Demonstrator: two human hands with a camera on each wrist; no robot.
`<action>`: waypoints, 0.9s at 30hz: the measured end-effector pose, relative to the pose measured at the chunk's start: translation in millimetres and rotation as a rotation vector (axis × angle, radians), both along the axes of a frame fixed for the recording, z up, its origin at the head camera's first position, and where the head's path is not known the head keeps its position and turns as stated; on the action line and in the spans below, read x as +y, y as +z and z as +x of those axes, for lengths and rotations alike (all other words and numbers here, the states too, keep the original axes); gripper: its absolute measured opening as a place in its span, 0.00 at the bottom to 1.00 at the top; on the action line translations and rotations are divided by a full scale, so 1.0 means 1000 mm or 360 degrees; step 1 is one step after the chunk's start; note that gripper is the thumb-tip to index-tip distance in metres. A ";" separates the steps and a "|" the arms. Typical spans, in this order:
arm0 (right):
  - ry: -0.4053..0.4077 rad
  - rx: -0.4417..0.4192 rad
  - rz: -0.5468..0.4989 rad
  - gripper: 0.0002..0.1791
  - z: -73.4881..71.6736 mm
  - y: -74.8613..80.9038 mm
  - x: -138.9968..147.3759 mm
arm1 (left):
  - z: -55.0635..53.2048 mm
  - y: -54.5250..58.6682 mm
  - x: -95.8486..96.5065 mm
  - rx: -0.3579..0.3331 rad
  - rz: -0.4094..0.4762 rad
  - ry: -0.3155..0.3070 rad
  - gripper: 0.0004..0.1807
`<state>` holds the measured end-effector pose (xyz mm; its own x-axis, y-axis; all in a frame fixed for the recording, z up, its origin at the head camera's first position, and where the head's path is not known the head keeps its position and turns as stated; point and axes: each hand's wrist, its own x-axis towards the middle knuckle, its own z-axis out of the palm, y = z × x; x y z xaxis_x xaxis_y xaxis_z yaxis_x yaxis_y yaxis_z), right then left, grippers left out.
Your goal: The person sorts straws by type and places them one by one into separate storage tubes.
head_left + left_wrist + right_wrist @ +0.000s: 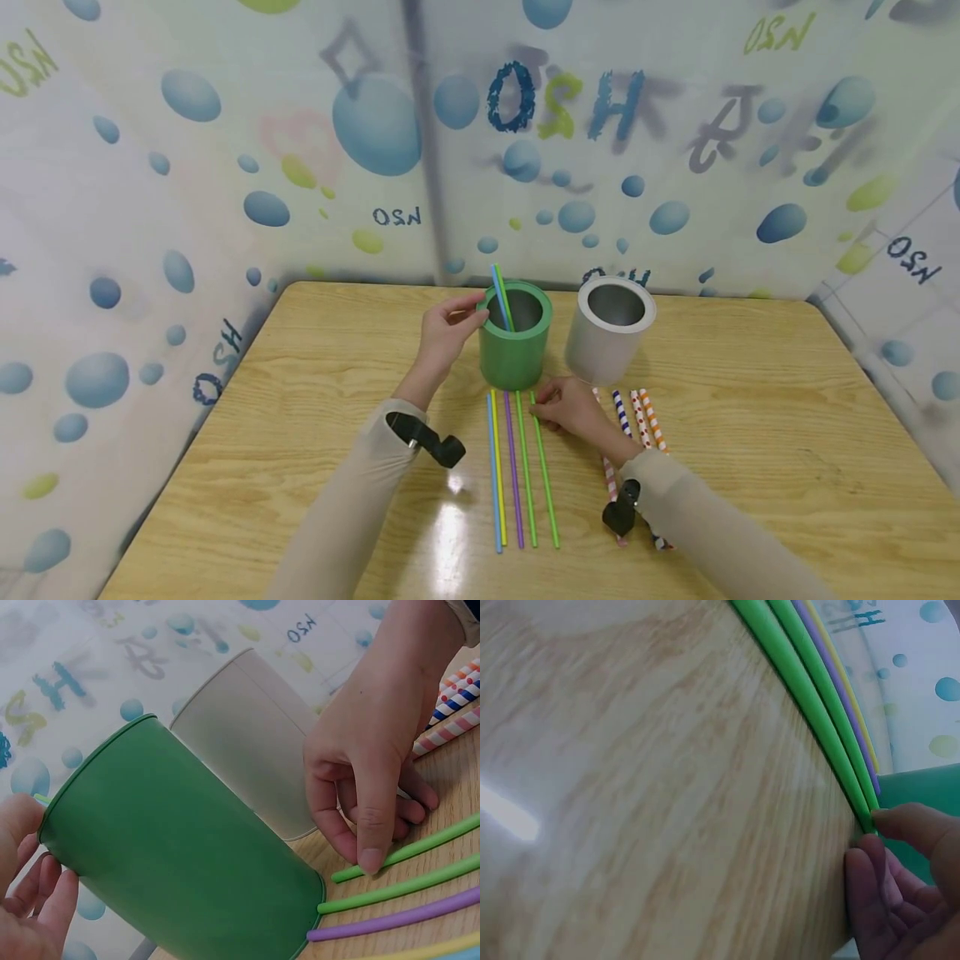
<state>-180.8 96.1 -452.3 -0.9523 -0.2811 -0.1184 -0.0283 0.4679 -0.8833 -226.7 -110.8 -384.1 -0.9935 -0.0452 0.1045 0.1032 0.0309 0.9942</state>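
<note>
My left hand (447,332) holds the rim of a green can (513,360) from its left side, thumb and fingers at the edge. Inside that can lean a blue straw and a green straw (503,292). In front of it my right hand (573,410) pinches the upper end of the rightmost green straw (546,479), which lies on the table. The right wrist view shows thumb and finger at the tip of this straw (810,705). Left of it lie another green straw (527,483), a purple straw (514,483), a yellow straw (500,483) and a blue straw (493,492).
A white can (603,350) stands right of the green one, its opening upward. Several patterned paper straws (654,421) lie on the wooden table (787,467), partly under my right forearm. A printed curtain (495,192) hangs behind the table.
</note>
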 end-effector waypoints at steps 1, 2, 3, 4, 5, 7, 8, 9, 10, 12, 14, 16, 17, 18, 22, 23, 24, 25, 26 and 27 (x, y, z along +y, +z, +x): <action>-0.0010 0.0005 0.0014 0.06 0.000 0.000 -0.001 | 0.000 0.000 0.000 0.0002 0.0001 -0.0001 0.16; -0.0025 0.0003 0.0028 0.06 0.000 0.001 -0.001 | 0.000 0.000 0.000 0.0002 -0.0001 -0.0002 0.16; -0.0037 0.0015 0.0047 0.06 0.000 0.001 -0.002 | 0.000 0.000 0.000 0.0004 -0.0001 -0.0002 0.16; -0.0049 0.0019 0.0066 0.06 0.000 0.001 -0.002 | 0.000 0.000 0.000 0.0005 -0.0001 -0.0001 0.16; -0.0059 0.0027 0.0091 0.06 0.000 0.002 -0.003 | 0.000 0.000 0.001 0.0006 -0.0003 0.0000 0.16; -0.0077 0.0043 0.0131 0.06 0.000 0.002 -0.004 | 0.000 0.001 0.001 0.0005 -0.0006 0.0003 0.16; -0.0085 0.0047 0.0146 0.07 0.000 0.002 -0.005 | -0.001 0.001 0.001 0.0004 -0.0006 0.0004 0.16; -0.0090 0.0054 0.0159 0.07 0.001 0.002 -0.005 | -0.001 0.001 0.001 0.0005 -0.0007 0.0006 0.16; -0.0095 0.0045 0.0164 0.07 0.001 0.002 -0.005 | 0.000 0.001 0.001 0.0002 -0.0008 0.0005 0.16; -0.0106 0.0034 0.0168 0.07 0.001 0.002 -0.005 | 0.000 0.001 0.001 0.0001 -0.0010 0.0006 0.16; -0.0116 0.0013 0.0166 0.06 0.001 0.002 -0.006 | 0.000 0.001 0.000 0.0001 -0.0013 0.0009 0.16; -0.0126 0.0007 0.0171 0.06 0.000 0.003 -0.006 | 0.000 0.001 0.000 0.0000 -0.0014 0.0011 0.15; -0.0131 0.0009 0.0180 0.05 0.000 0.003 -0.006 | 0.000 0.001 0.000 0.0001 -0.0014 0.0012 0.15; -0.0133 0.0007 0.0188 0.05 0.000 0.003 -0.007 | 0.000 0.001 0.000 0.0000 -0.0016 0.0014 0.15; -0.0128 0.0043 0.0255 0.04 0.000 0.005 -0.008 | 0.000 0.001 0.000 -0.0007 -0.0017 0.0017 0.15; -0.0125 0.0043 0.0271 0.03 0.000 0.005 -0.008 | 0.000 0.000 0.000 -0.0007 -0.0017 0.0018 0.15; -0.0121 0.0046 0.0285 0.03 0.000 0.005 -0.008 | -0.001 0.000 0.001 -0.0009 -0.0014 0.0020 0.15; -0.0117 0.0047 0.0297 0.03 0.000 0.005 -0.008 | -0.001 0.000 0.001 -0.0010 -0.0012 0.0020 0.15; -0.0114 0.0043 0.0304 0.02 0.000 0.005 -0.007 | -0.001 -0.001 0.001 -0.0012 -0.0010 0.0021 0.15; -0.0111 0.0041 0.0308 0.02 -0.001 0.005 -0.007 | -0.001 -0.001 0.001 -0.0013 -0.0010 0.0020 0.15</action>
<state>-181.5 89.3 -447.6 -0.9720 -0.1889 -0.1395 -0.0112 0.6306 -0.7760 -227.8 -110.1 -385.0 -0.9937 -0.0573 0.0967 0.0945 0.0386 0.9948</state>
